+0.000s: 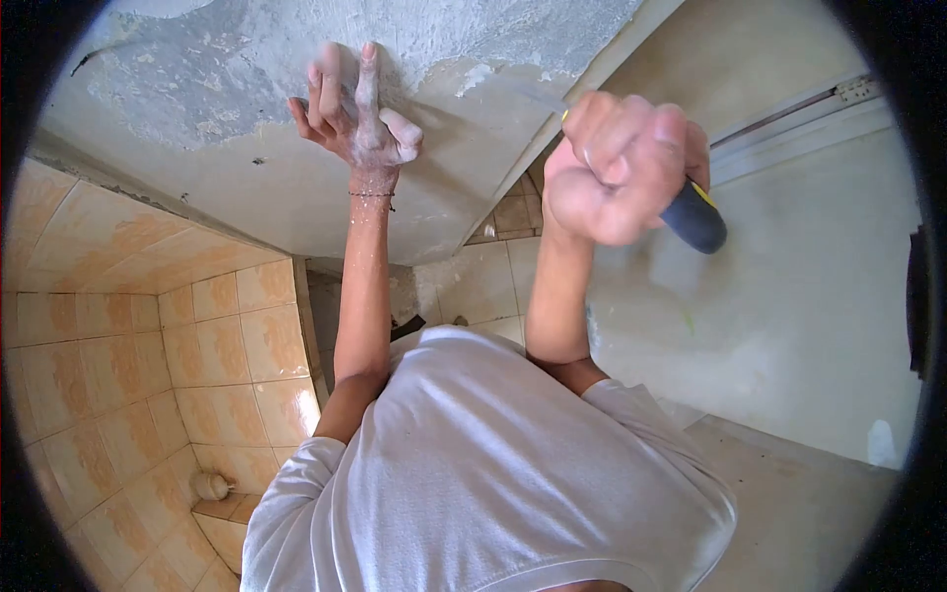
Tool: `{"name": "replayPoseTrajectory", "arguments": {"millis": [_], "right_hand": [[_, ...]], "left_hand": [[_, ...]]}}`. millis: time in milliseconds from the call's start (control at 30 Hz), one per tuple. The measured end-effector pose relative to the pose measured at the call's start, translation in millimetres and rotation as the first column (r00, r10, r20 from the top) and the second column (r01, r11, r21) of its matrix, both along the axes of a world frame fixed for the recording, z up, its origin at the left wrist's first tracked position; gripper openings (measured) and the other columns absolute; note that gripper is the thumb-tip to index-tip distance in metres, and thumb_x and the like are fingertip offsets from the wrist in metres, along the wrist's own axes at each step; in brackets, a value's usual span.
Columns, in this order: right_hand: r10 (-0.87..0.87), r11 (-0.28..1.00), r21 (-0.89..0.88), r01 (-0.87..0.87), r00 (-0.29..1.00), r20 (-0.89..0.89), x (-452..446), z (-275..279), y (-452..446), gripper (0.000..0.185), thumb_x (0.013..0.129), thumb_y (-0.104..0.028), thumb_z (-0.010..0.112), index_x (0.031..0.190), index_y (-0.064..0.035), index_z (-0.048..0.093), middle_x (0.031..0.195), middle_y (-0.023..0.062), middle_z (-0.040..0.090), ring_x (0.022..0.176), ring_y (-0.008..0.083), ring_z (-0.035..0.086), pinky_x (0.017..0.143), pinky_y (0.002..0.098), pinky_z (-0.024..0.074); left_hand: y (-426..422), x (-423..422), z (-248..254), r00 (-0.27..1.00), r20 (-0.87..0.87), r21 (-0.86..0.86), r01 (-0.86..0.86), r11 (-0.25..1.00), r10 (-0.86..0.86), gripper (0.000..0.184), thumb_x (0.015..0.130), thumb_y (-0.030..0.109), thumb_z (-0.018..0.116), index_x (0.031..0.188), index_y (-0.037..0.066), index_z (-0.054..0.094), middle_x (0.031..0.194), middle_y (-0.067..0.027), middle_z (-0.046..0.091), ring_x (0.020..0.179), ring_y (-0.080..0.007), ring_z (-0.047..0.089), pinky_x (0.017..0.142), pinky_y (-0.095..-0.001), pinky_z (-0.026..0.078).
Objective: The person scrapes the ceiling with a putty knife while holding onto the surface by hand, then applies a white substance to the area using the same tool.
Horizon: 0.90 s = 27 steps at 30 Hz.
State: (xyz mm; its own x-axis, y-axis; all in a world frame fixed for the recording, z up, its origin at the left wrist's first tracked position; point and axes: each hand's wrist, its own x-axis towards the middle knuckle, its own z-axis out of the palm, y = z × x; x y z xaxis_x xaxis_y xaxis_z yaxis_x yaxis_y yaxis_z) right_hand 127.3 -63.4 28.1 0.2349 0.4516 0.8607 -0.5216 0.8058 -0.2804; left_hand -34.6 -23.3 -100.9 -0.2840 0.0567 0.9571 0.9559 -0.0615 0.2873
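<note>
My left hand (357, 113), dusted with white powder, rests against the wall (247, 59) with its fingers spread and nothing held in them. The wall's upper part is rough and grey, with peeling patches and a paler surface below. My right hand (626, 168) is closed around a tool with a dark handle (698, 219) and yellow trim, to the right of the wall's edge. The handle's end sticks out below the fist. A thin blade seems to extend left toward the wall, blurred and hard to make out.
Orange-and-cream tiles (222, 326) cover the walls at the left, with a small ledge (222, 508) low down. A pale door or panel (769, 296) stands at the right. Floor tiles (478, 281) show between my arms.
</note>
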Motion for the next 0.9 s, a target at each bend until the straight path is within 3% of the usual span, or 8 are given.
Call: {"name": "replayPoseTrajectory", "arguments": {"millis": [133,333,367,500,567,667,700,900], "right_hand": [[-0.344,0.935,-0.028,0.354,0.922,0.176,-16,-25,35,0.027,0.09,-0.01,0.044,0.065,-0.01,0.034,0.049,-0.0037,0.026,0.035,0.0068,0.018,0.034,0.0244,0.0212],[-0.065,0.988,-0.15,0.047,0.991,-0.118,-8,-8,2,0.022,0.086,-0.012,0.048,0.067,-0.0052,0.04,0.048,-0.0021,0.027,0.037,0.0079,0.024,0.033,0.0247,0.0222],[-0.356,0.935,-0.044,0.353,0.926,-0.128,-23,-28,30,0.022,0.086,-0.012,0.049,0.068,-0.0058,0.039,0.048,-0.002,0.029,0.037,0.0077,0.024,0.033,0.0246,0.0222],[-0.142,0.97,-0.19,0.15,0.988,0.058,-17,-29,18,0.024,0.085,-0.009,0.048,0.066,-0.0072,0.033,0.048,-0.0013,0.03,0.035,0.0074,0.022,0.033,0.0259,0.0214],[0.167,0.97,-0.141,-0.2,0.962,-0.214,-7,-19,1,0.03,0.084,-0.005,0.059,0.067,-0.0066,0.035,0.047,-0.0015,0.036,0.04,0.0079,0.038,0.038,0.0239,0.0312],[0.105,0.985,-0.11,-0.133,0.968,-0.23,-8,-10,-1,0.031,0.085,-0.005,0.057,0.066,-0.0076,0.033,0.048,-0.0009,0.037,0.039,0.0075,0.036,0.038,0.0246,0.0308],[-0.28,0.957,-0.092,0.275,0.958,-0.051,-18,-21,15,0.031,0.086,-0.003,0.055,0.066,-0.0085,0.032,0.048,-0.0003,0.037,0.039,0.0075,0.035,0.038,0.0253,0.0303],[0.072,0.989,-0.116,-0.091,0.984,-0.165,-5,-12,4,0.032,0.087,-0.002,0.051,0.063,-0.0082,0.031,0.047,-0.0019,0.036,0.039,0.0072,0.036,0.037,0.0248,0.0277]], "left_hand": [[1,1,-1,0.999,-0.03,0.042,0.04,0.998,-0.039,0.078,0.089,0.069,0.013,0.13,0.02,0.059,0.14,-0.0087,0.046,0.134,-0.0241,0.034,0.116,-0.0446,0.007],[0,-1,-2,0.999,-0.027,0.029,0.023,0.999,-0.022,0.081,0.089,0.07,0.011,0.13,0.02,0.059,0.142,-0.0095,0.044,0.134,-0.0255,0.033,0.116,-0.0447,0.007],[-1,-1,-2,1.0,-0.014,0.007,0.026,1.0,-0.025,0.082,0.088,0.071,0.01,0.129,0.019,0.059,0.142,-0.0096,0.044,0.134,-0.0257,0.034,0.116,-0.0447,0.007],[-1,0,0,1.0,-0.004,-0.005,0.019,1.0,-0.019,0.082,0.088,0.071,0.01,0.129,0.019,0.059,0.142,-0.0095,0.044,0.134,-0.026,0.034,0.116,-0.0449,0.007],[1,-1,0,1.0,-0.016,0.01,0.018,1.0,-0.018,0.082,0.088,0.07,0.01,0.129,0.019,0.06,0.142,-0.0095,0.044,0.134,-0.026,0.034,0.116,-0.045,0.007],[0,-1,-1,0.999,-0.028,0.019,0.023,1.0,-0.022,0.081,0.088,0.07,0.01,0.129,0.019,0.06,0.141,-0.0093,0.045,0.134,-0.0258,0.034,0.116,-0.0452,0.007],[0,-1,0,0.999,-0.035,0.023,0.024,0.999,-0.023,0.081,0.089,0.069,0.01,0.129,0.019,0.06,0.14,-0.0092,0.046,0.134,-0.0258,0.034,0.116,-0.0453,0.008],[-2,-1,0,1.0,-0.022,-0.008,0.02,1.0,-0.02,0.081,0.089,0.069,0.01,0.129,0.02,0.06,0.141,-0.0091,0.045,0.134,-0.0255,0.033,0.116,-0.0454,0.007]]}}
